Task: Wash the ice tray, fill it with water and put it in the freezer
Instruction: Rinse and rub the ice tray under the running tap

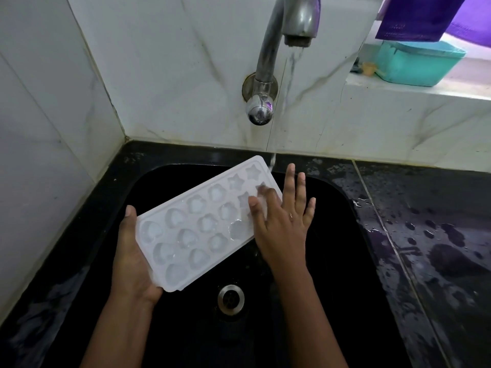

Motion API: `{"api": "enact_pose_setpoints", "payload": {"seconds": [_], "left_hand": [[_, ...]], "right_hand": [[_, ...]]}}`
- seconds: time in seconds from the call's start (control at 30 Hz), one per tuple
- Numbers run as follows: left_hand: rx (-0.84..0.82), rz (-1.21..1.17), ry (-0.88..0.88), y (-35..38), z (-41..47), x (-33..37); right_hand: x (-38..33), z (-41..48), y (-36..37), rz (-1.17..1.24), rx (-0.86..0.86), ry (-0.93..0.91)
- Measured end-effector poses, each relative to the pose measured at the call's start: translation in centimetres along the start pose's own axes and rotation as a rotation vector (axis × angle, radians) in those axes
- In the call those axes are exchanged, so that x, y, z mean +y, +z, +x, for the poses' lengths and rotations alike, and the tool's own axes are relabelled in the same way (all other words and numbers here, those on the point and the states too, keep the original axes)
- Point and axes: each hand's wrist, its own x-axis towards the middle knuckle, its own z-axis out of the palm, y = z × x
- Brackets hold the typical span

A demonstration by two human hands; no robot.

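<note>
A white plastic ice tray point(202, 229) with star and heart shaped cups is held tilted over the black sink point(345, 261). My left hand point(132, 258) grips its near left end from below, thumb on the rim. My right hand point(281, 221) lies flat with fingers spread on the tray's far right end, thumb and forefinger over the cups. A metal tap point(276, 49) on the wall runs a thin stream of water point(272, 160) that lands at the tray's far corner.
The sink drain point(230, 299) sits below the tray. A wet black counter point(430, 235) extends to the right. On a white ledge at the back right stands a teal tub point(417, 65), with purple cloth point(414, 17) hanging above it. Tiled walls close the left and back.
</note>
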Motion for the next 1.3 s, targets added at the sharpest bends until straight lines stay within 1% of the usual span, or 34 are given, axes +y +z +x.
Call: {"api": "enact_pose_setpoints", "payload": {"seconds": [0.13,0.23,0.3,0.4,0.47,0.57,0.63,0.73,0.8,0.87,0.93,1.03,1.1,1.23,1.3], "left_hand": [[0.033,0.009,0.024,-0.5,0.3,0.3],[0.029,0.001,0.01,-0.5,0.3,0.1],[0.003,0.006,0.007,-0.2,0.3,-0.1],[0.002,0.005,0.007,-0.2,0.2,0.0],[0.014,-0.003,0.0,-0.2,0.2,0.2],[0.002,0.001,-0.003,-0.1,0.2,0.1],[0.015,0.003,-0.002,-0.2,0.3,-0.2],[0.037,0.008,0.011,-0.3,0.5,0.0],[0.056,0.012,0.011,-0.6,0.5,0.1],[0.067,0.028,0.002,-0.3,0.6,-0.1],[0.061,0.054,-0.009,0.0,0.6,-0.5],[0.054,0.02,-0.026,-0.2,0.7,-0.5],[0.04,0.005,-0.022,-0.4,0.8,-0.3],[0.022,-0.009,-0.023,0.0,0.7,-0.3],[0.02,-0.013,-0.028,0.1,0.7,-0.3]], "right_hand": [[-0.4,-0.2,0.4,0.095,-0.077,-0.034],[0.3,0.2,-0.2,0.046,-0.03,-0.018],[0.1,0.1,-0.1,0.022,-0.034,0.017],[-0.5,-0.2,0.2,0.087,-0.099,-0.002],[-0.3,0.0,0.0,0.126,-0.099,-0.014],[0.4,0.2,-0.4,0.031,-0.032,0.016],[0.1,0.0,-0.1,0.012,-0.039,0.029],[-0.5,-0.2,0.4,0.115,-0.104,0.006],[-0.2,0.1,0.1,0.146,-0.092,-0.006],[0.5,0.4,-0.4,0.068,-0.05,0.014],[0.6,0.5,-0.4,-0.003,-0.043,0.036],[0.1,0.2,-0.2,0.076,-0.095,0.02],[0.1,0.4,-0.5,0.125,-0.1,0.002],[0.1,0.4,-0.8,-0.022,-0.06,0.018],[-0.5,0.3,-0.5,0.013,-0.086,0.007]]}}
